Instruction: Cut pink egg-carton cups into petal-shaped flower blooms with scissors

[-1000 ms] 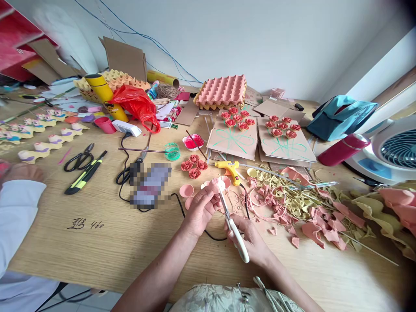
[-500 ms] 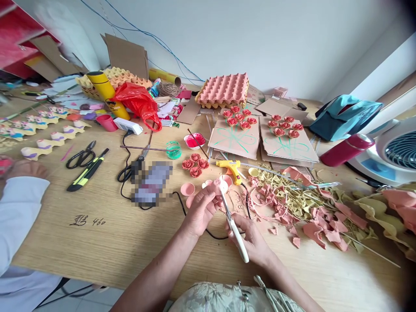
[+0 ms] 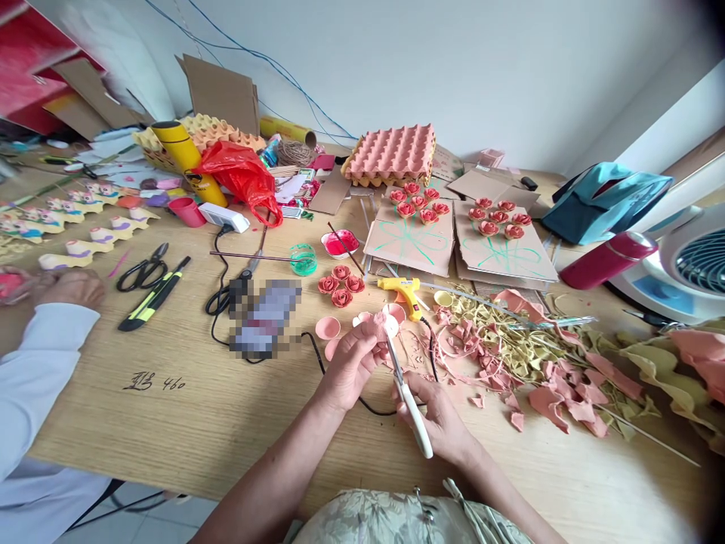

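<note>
My left hand (image 3: 352,366) pinches a small pink egg-carton cup piece (image 3: 380,325) between thumb and fingers. White-handled scissors (image 3: 418,427) are gripped in my right hand (image 3: 445,423), their blades pointing up beside that piece; whether the blades touch it I cannot tell. Pink cups (image 3: 328,328) sit just beyond my left hand, some partly hidden by it. Behind them lies a group of red paper-pulp roses (image 3: 340,285). A yellow glue gun (image 3: 399,285) rests beyond my hands, its black cord running down between them and the scraps.
Pink and olive carton scraps (image 3: 498,351) spread to the right. Cardboard sheets (image 3: 412,245) carry more roses, with stacked egg trays (image 3: 390,155) behind. Black scissors (image 3: 143,273), a utility knife (image 3: 152,298) and a co-worker's hand (image 3: 73,287) are left. A red flask (image 3: 609,261) lies right.
The co-worker's hand at the left has shifted a little to the right. My hands, the pink piece and the scissors keep nearly the same position.
</note>
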`<action>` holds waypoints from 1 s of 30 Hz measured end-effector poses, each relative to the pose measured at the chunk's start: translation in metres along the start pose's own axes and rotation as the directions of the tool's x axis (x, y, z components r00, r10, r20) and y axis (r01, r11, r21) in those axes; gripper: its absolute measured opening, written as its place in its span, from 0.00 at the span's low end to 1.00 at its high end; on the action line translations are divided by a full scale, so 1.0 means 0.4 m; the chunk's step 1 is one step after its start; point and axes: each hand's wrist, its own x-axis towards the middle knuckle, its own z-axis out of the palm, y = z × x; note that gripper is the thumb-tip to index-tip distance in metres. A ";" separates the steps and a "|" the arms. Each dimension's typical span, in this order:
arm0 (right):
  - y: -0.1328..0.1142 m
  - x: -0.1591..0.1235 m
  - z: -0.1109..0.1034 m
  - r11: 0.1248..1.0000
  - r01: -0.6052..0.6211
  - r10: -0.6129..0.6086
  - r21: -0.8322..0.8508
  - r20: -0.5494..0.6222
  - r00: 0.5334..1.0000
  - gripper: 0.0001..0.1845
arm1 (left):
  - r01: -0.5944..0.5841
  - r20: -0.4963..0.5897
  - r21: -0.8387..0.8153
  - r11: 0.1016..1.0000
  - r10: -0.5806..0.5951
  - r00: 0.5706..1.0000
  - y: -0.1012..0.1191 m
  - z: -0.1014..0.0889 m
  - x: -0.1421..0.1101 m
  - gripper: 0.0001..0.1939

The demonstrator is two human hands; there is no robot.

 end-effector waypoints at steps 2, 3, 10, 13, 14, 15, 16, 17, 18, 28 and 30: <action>0.001 -0.001 0.000 1.000 0.001 -0.001 0.005 -0.001 1.000 0.15 | 0.006 -0.007 0.018 1.000 -0.006 1.000 0.006 0.006 -0.002 0.12; 0.002 -0.002 0.000 1.000 0.003 -0.003 0.005 -0.003 1.000 0.15 | 0.008 -0.012 0.021 1.000 -0.008 1.000 0.008 0.008 -0.002 0.13; 0.011 -0.008 0.008 0.999 0.034 -0.035 -0.018 -0.048 0.998 0.14 | 0.018 -0.021 -0.005 1.000 -0.018 1.000 0.002 0.005 -0.005 0.12; 0.014 -0.009 0.012 0.999 0.041 -0.043 -0.029 -0.071 0.997 0.13 | 0.010 -0.011 -0.015 1.000 -0.010 1.000 -0.004 0.001 -0.006 0.11; 0.015 -0.010 0.013 0.999 0.042 -0.044 -0.034 -0.079 0.996 0.13 | 0.008 -0.010 -0.018 1.000 -0.008 1.000 -0.005 0.000 -0.006 0.11; 0.016 -0.011 0.015 0.998 0.041 -0.044 -0.041 -0.086 0.995 0.13 | 0.008 -0.013 -0.019 1.000 -0.008 1.000 -0.005 -0.001 -0.006 0.11; 0.016 -0.011 0.016 0.998 0.038 -0.043 -0.051 -0.094 0.995 0.14 | 0.009 -0.020 -0.019 1.000 -0.009 1.000 -0.006 -0.001 -0.006 0.11; 0.016 -0.012 0.017 0.997 0.036 -0.042 -0.061 -0.100 0.994 0.15 | 0.010 -0.028 -0.017 1.000 -0.011 1.000 -0.006 0.000 -0.006 0.12; 0.016 -0.013 0.017 0.997 0.035 -0.043 -0.071 -0.104 0.994 0.15 | 0.010 -0.037 -0.017 1.000 -0.010 0.999 -0.006 0.000 -0.007 0.12; 0.020 -0.015 0.023 0.996 -0.001 -0.012 -0.091 -0.144 0.989 0.19 | 0.004 -0.062 0.048 0.999 -0.001 0.998 -0.003 0.010 -0.011 0.14; 0.021 -0.014 0.026 0.996 0.000 -0.015 -0.092 -0.159 0.987 0.19 | 0.018 -0.054 0.097 0.995 -0.013 0.998 0.000 0.018 -0.014 0.16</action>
